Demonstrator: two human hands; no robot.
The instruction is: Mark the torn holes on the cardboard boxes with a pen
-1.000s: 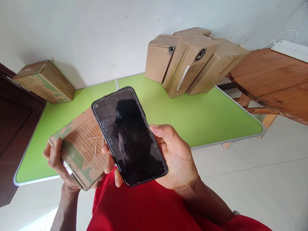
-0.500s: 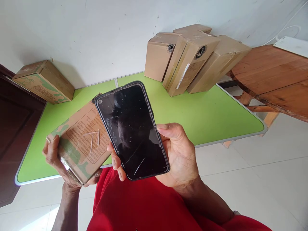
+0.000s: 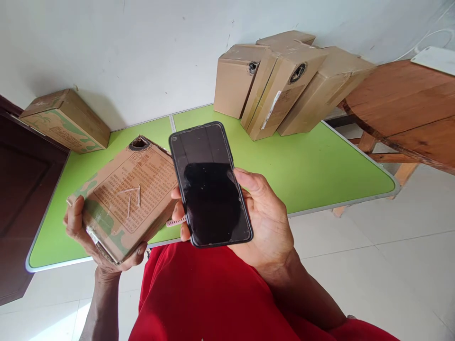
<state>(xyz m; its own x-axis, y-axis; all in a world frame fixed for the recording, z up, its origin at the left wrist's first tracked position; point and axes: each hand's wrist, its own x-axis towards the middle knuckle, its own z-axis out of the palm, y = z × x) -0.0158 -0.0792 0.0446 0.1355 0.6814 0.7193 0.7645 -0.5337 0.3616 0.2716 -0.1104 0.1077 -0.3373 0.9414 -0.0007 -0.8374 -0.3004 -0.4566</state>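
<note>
My left hand grips the near end of a cardboard box, holding it tilted above the table. Printed text, green camouflage patches and several clear strips, which look like tape, show on its upper face. A dark-rimmed hole sits at the box's far corner. In my right hand is a smartphone, its dark, scratched screen turned up towards me. My thumb presses on the phone's right edge, and fingertips show at its left edge. The phone's left side slightly overlaps the box in view.
Several brown cardboard boxes stand against the wall at the back of the green table. Another printed box is at the back left. A round wooden table stands at the right. Between box and phone a pink slotted strip shows.
The phone has moved slightly right and away from the box, and is turned a little more upright. The box's corner hole and the pink strip have come into view.
</note>
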